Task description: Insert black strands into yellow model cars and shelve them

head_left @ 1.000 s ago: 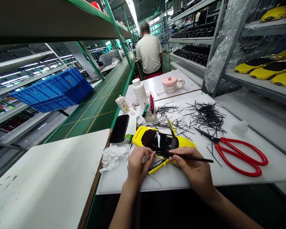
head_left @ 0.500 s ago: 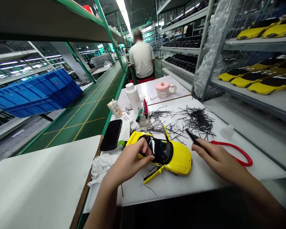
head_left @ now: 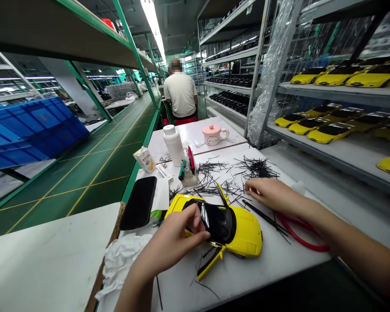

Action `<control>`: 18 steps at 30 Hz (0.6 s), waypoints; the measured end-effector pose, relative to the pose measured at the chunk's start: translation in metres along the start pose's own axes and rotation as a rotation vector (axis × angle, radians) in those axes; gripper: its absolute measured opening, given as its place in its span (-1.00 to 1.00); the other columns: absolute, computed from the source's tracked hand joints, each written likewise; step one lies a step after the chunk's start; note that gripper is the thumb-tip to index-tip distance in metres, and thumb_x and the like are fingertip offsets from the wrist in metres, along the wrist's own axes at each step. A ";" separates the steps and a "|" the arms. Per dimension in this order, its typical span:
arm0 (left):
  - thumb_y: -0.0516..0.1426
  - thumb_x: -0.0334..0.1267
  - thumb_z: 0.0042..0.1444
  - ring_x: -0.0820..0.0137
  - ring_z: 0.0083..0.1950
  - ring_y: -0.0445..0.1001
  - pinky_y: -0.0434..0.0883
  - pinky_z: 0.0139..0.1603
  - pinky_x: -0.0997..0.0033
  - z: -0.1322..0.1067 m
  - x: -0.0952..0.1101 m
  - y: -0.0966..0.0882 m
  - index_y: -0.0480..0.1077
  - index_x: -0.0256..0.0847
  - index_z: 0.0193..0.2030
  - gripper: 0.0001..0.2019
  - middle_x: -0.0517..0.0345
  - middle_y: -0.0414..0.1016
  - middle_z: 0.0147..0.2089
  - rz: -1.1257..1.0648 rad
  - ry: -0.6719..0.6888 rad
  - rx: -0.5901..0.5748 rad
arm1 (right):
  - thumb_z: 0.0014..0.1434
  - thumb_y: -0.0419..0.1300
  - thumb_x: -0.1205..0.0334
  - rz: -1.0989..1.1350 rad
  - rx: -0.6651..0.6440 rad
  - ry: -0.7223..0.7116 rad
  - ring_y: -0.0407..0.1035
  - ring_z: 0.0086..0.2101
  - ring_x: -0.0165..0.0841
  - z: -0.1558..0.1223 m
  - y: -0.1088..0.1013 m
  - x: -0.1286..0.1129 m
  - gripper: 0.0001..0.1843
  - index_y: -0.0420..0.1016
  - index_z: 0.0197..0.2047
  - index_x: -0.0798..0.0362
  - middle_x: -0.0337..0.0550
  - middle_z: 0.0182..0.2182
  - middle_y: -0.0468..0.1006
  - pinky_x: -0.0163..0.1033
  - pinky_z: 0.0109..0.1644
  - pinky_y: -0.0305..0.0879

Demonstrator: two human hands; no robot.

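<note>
A yellow model car [head_left: 247, 229] with a black roof stands on the white work table, both doors swung out. Over its roof is my left hand [head_left: 178, 238], fingers curled and thumb close to them; anything between them is too small to make out. My right hand [head_left: 266, 193] is at the edge of a pile of thin black strips [head_left: 258, 167], its fingers bent together. Whatever they pinch is hidden. Below that hand lies a slim black tool like tweezers [head_left: 261, 216], beside a red loop [head_left: 307, 240] partly covered by my forearm.
A phone [head_left: 139, 203], crumpled white paper [head_left: 121, 260], a drink carton [head_left: 144, 159], a white bottle [head_left: 173, 145], a small tool holder [head_left: 189, 178] and a pink-lidded mug [head_left: 212, 138] surround the car. Racks of yellow cars [head_left: 331, 132] stand right. A co-worker [head_left: 181, 95] sits ahead.
My right hand has let go of the black tool, which now lies on the table, and has moved to the strips. My left hand stays at the car's roof. The view has shifted.
</note>
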State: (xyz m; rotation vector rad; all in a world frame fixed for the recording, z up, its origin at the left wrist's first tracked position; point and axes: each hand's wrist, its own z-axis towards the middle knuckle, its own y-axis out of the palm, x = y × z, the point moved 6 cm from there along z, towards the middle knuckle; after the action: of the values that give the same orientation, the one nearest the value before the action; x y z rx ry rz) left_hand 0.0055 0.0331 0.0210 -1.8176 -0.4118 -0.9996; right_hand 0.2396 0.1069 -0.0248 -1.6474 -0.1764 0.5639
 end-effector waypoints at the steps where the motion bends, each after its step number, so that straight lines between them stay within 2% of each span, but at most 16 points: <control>1: 0.14 -0.28 0.13 0.43 -0.33 0.37 0.24 -0.33 0.47 0.000 0.000 -0.001 0.05 -0.13 -0.41 -0.72 0.31 0.42 -0.37 0.007 0.008 0.018 | 0.24 -0.03 0.30 -0.012 0.006 0.004 0.45 -0.28 -0.24 0.013 -0.002 0.003 -0.80 0.42 -0.28 0.00 -0.13 -0.27 0.57 -0.25 -0.30 0.17; 4: 0.13 -0.26 0.16 0.43 -0.33 0.37 0.24 -0.32 0.47 0.000 0.002 -0.002 0.06 -0.13 -0.41 -0.74 0.29 0.42 -0.37 -0.026 0.050 0.080 | 0.18 0.03 0.32 -0.031 0.010 0.033 0.44 -0.26 -0.23 0.043 0.003 0.016 -0.83 0.45 -0.32 0.02 -0.07 -0.24 0.56 -0.26 -0.31 0.16; 6: 0.13 -0.27 0.16 0.44 -0.33 0.36 0.24 -0.30 0.47 -0.001 0.004 -0.002 0.04 -0.13 -0.41 -0.72 0.28 0.45 -0.37 -0.079 0.088 0.112 | 0.16 0.07 0.30 -0.030 0.000 0.041 0.44 -0.26 -0.24 0.053 0.010 0.021 -0.86 0.47 -0.34 0.02 -0.07 -0.24 0.57 -0.28 -0.32 0.17; 12: 0.13 -0.31 0.17 0.46 -0.35 0.38 0.24 -0.31 0.46 0.000 0.006 -0.001 -0.01 -0.13 -0.45 -0.67 0.26 0.51 -0.35 -0.225 0.141 0.241 | 0.13 0.09 0.29 -0.007 -0.018 0.033 0.45 -0.29 -0.25 0.056 0.021 0.023 -0.87 0.46 -0.38 0.02 -0.11 -0.31 0.58 -0.29 -0.34 0.17; 18: 0.14 -0.36 0.14 0.45 -0.33 0.37 0.28 -0.26 0.43 0.008 0.007 0.014 0.01 -0.14 -0.47 -0.67 0.22 0.50 -0.35 -0.393 0.155 0.312 | 0.09 0.10 0.29 0.051 -0.045 0.039 0.45 -0.33 -0.27 0.057 0.028 0.027 -0.89 0.45 -0.40 0.02 -0.13 -0.36 0.59 -0.31 -0.34 0.17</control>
State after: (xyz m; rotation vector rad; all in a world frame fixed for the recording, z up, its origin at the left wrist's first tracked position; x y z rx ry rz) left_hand 0.0224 0.0321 0.0162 -1.3949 -0.8026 -1.2558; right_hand 0.2316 0.1647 -0.0617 -1.7090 -0.1192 0.5693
